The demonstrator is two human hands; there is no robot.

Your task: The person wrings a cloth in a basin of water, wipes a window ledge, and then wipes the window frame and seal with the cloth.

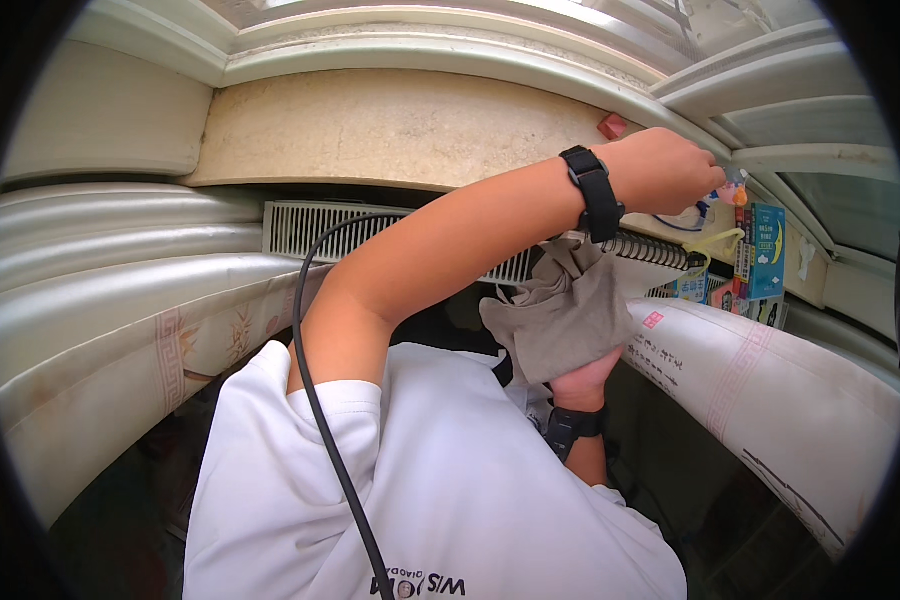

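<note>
My left hand, with a black strap at the wrist, reaches across to the right over the stone windowsill. A small pink, orange and clear trinket shows at its fingertips, and the fingers look closed on it. Most of those fingers are hidden behind the back of the hand. Lower down, my right hand holds a crumpled grey-brown cloth, which covers its fingers. That wrist also wears a black strap.
Beyond the cloth lie a spiral-bound notebook and several upright books. A red folded piece sits on the sill. Below it is a white radiator. Printed fabric curtains flank me, and a black cable crosses my left arm.
</note>
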